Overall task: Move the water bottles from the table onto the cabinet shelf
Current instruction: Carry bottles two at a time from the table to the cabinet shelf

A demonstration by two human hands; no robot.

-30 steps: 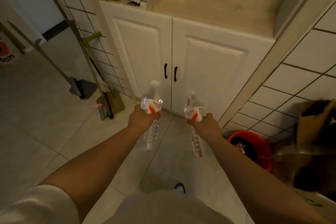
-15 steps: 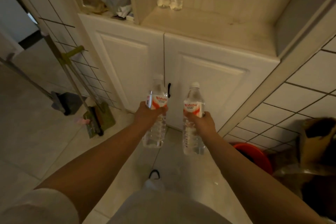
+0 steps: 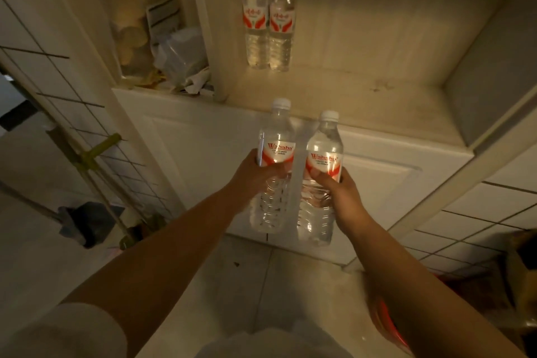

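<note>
My left hand (image 3: 255,171) grips a clear water bottle (image 3: 274,139) with a red-and-white label, held upright. My right hand (image 3: 338,192) grips a second, matching bottle (image 3: 324,142) right beside it. Both bottles are raised in front of the white cabinet doors, their caps reaching the front edge of the cabinet shelf (image 3: 363,96). Two more of the same bottles (image 3: 268,20) stand side by side at the back left of that shelf.
A divider (image 3: 203,23) separates the shelf from a left compartment stuffed with bags and papers (image 3: 174,58). A mop and dustpan (image 3: 87,221) lean against the tiled wall at left. A red bucket (image 3: 389,325) and a cardboard box (image 3: 523,270) sit low right.
I have stepped closer to the cabinet and raised both bottles upward, from door-handle height to the shelf edge. The bottles are now closer together and upright.
</note>
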